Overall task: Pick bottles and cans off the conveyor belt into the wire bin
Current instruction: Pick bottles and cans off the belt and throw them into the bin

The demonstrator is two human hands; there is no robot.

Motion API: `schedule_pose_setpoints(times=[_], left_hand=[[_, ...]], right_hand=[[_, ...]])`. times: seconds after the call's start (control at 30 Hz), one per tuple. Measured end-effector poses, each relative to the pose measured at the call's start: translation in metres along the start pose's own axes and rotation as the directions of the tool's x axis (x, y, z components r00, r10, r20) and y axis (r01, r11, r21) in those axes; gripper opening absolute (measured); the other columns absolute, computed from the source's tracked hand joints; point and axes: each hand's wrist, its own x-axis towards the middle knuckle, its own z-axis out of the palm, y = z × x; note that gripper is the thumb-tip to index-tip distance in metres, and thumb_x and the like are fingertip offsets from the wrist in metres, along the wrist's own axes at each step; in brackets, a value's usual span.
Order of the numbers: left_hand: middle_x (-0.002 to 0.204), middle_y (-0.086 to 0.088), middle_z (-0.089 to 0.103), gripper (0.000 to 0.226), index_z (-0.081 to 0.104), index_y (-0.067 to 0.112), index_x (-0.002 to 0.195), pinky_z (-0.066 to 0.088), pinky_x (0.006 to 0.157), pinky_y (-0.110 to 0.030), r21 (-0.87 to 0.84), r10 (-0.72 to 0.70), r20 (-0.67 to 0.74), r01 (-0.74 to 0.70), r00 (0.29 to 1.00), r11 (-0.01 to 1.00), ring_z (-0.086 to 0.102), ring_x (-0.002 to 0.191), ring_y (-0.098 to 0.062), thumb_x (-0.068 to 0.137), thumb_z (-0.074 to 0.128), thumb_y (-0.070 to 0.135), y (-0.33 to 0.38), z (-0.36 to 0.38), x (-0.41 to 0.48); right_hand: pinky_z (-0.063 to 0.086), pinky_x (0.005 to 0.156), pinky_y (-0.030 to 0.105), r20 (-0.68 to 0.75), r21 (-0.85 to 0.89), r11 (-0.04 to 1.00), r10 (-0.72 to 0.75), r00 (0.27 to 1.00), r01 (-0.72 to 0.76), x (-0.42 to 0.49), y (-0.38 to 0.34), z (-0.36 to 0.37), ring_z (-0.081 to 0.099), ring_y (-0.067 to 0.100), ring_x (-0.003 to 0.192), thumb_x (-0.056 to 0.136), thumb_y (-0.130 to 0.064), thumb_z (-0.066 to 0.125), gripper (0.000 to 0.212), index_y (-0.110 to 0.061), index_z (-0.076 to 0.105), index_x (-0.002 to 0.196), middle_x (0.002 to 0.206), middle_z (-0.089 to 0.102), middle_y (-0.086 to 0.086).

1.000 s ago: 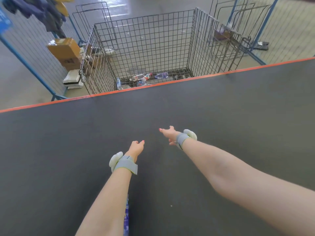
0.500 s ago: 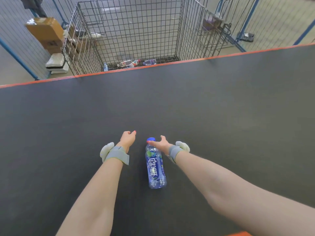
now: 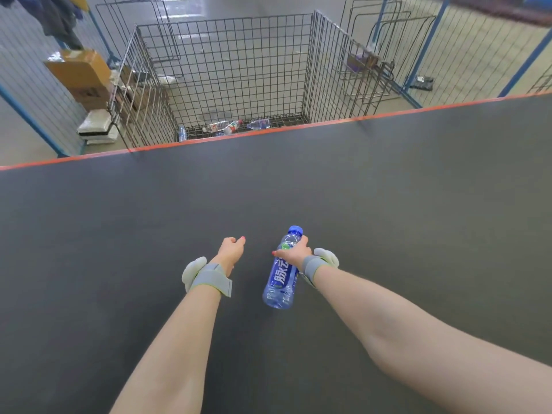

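A clear plastic bottle (image 3: 282, 276) with a blue label and blue cap lies on the dark conveyor belt (image 3: 388, 219), cap pointing away from me. My right hand (image 3: 294, 253) is wrapped around its upper part near the neck. My left hand (image 3: 231, 249) hovers just left of the bottle, fingers loosely curled, holding nothing. Both wrists wear grey straps. The wire bin (image 3: 325, 73) stands beyond the belt's orange far edge, with several bottles (image 3: 236, 126) lying on its floor.
A cardboard box (image 3: 79, 74) and white packs sit on the floor left of the bin. Folded wire frames (image 3: 376, 55) and blue posts stand to the bin's right. An orange strip (image 3: 209, 139) marks the belt's far edge.
The bottle came into view between my arms on the belt. My right hand went from reaching over its cap to closing around its upper part. The left hand stayed beside it.
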Motion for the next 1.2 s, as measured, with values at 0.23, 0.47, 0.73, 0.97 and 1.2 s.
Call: schedule_pose_setpoints(times=[0.23,0.47,0.73,0.97,1.2], left_hand=[[0.144,-0.011,0.042,0.052,0.035,0.010,0.144,0.038,0.102,-0.044,-0.047,0.022,-0.064,-0.025,0.998,0.999,0.040,0.132,-0.028,0.100,0.039,0.039,0.043,-0.040,0.046],[0.141,-0.011,0.044,0.054,0.034,0.009,0.143,0.037,0.105,-0.043,-0.212,-0.046,-0.176,0.008,0.983,0.977,0.042,0.130,-0.030,0.102,0.028,0.042,0.088,-0.104,0.138],[0.136,-0.012,0.049,0.048,0.042,0.010,0.133,0.035,0.110,-0.043,-0.164,0.028,-0.203,-0.062,0.979,0.984,0.044,0.128,-0.028,0.101,0.032,0.044,0.121,-0.129,0.195],[0.137,-0.013,0.047,0.049,0.040,0.008,0.136,0.034,0.110,-0.042,-0.129,0.017,-0.176,-0.040,0.984,0.991,0.042,0.129,-0.028,0.102,0.031,0.042,0.106,-0.122,0.140],[0.133,-0.012,0.046,0.041,0.046,0.008,0.126,0.032,0.109,-0.040,-0.119,0.042,-0.157,-0.061,0.987,0.991,0.043,0.125,-0.028,0.102,0.032,0.038,0.092,-0.103,0.063]], right_hand=[[0.052,0.080,0.063,0.115,0.271,0.959,0.054,0.992,-0.084,0.046,-0.102,-0.003,0.062,0.041,0.103,0.070,-0.036,0.082,0.103,-0.019,0.010,0.143,0.136,0.043,0.015],[0.059,0.057,0.045,0.022,0.480,0.865,-0.176,0.984,0.144,0.114,-0.302,-0.006,0.053,0.037,0.120,0.076,-0.053,0.074,0.110,-0.016,0.003,0.151,0.152,0.026,0.008],[0.043,0.098,0.062,0.116,0.411,0.888,-0.273,0.955,0.204,0.141,-0.379,0.031,0.038,0.041,0.134,0.091,-0.054,0.051,0.083,-0.024,0.005,0.153,0.155,0.023,0.009],[0.042,0.100,0.059,0.119,0.163,0.973,-0.183,0.976,0.163,0.115,-0.313,0.050,0.033,0.037,0.138,0.092,-0.051,0.053,0.087,-0.030,-0.005,0.153,0.159,0.016,0.006],[0.025,0.116,0.049,0.096,-0.216,0.936,-0.264,0.960,0.279,0.056,-0.250,0.023,0.019,0.035,0.145,0.093,-0.052,0.052,0.087,-0.026,-0.005,0.154,0.158,0.013,0.013]])
